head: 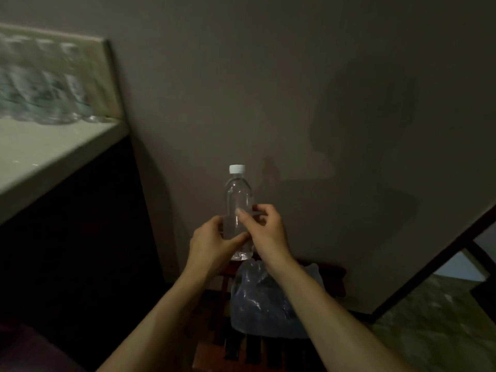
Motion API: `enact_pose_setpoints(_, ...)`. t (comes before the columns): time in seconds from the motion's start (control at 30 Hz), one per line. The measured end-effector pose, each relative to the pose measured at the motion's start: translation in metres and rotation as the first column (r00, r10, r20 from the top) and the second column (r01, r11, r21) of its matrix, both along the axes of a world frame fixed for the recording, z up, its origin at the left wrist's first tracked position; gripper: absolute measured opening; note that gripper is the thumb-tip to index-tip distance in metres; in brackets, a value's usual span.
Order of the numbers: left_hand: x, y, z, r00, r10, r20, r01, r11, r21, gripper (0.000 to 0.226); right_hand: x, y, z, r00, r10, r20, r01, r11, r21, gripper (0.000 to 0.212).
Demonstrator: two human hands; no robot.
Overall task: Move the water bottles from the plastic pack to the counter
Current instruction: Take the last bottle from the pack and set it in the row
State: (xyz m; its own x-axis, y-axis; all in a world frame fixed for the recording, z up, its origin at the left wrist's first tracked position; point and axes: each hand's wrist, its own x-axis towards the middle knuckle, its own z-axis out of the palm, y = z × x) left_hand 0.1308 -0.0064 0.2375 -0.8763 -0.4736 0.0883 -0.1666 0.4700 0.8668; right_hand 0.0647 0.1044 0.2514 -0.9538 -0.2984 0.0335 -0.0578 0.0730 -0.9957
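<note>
- Item in hand: one clear water bottle [237,210], white cap on, upright, held in the air at centre frame, above the plastic pack and clear of it.
- Left hand [212,241]: wrapped around the lower left side of the bottle, thumb across the front; a closed hold on the body.
- Right hand [264,228]: fingers curled against the right side of the same bottle near its middle, thumb and forefinger pinched at the front. It may be pinching a scrap of film or label; too dim to tell.
- Plastic pack [264,299]: bluish, crumpled film on a dark reddish wooden chair [332,277], near and below the hands. It looks slack and largely collapsed; whether any bottles remain inside cannot be made out.
- Counter [51,151]: pale surface at far left, well apart from the held bottle.
- Bottles on counter [45,92]: a row standing against the back edge, blurred; several at least, count not readable.
- Progress, as judged: well along. A good share already stands on the counter; this bottle is out of the pack but not yet set down.
- Outstanding: carry the bottle left to the counter and stand it by the row; then check the pack for any left.
</note>
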Motion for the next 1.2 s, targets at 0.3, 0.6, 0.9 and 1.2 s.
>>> enact_pose_setpoints(0.3,0.067,-0.121,0.074,0.935,-0.229,-0.271,0.292,0.931,0.219,0.044,0.034,-0.080,0.062,0.929,0.346,-0.131,-0.347,0.938,0.021,0.011)
enact_pose_setpoints(0.6,0.132,-0.271,0.118,0.917,-0.320,-0.238,0.334,0.942,0.019,0.045,0.088,-0.227,0.088,0.857,0.474,-0.202,-0.498,0.863,-0.084,0.008)
enact_pose_setpoints(0.9,0.134,-0.365,0.150,0.978,-0.179,-0.111,0.123,0.914,-0.386,0.050,0.114,-0.328,0.102,0.913,0.333,-0.235,-0.357,0.931,-0.069,0.012)
enact_pose_setpoints(1.2,0.082,-0.422,0.130,0.952,0.018,-0.305,-0.048,0.995,-0.089,0.048,0.069,-0.412,0.095,0.937,0.120,-0.328,-0.102,0.992,0.071,0.037)
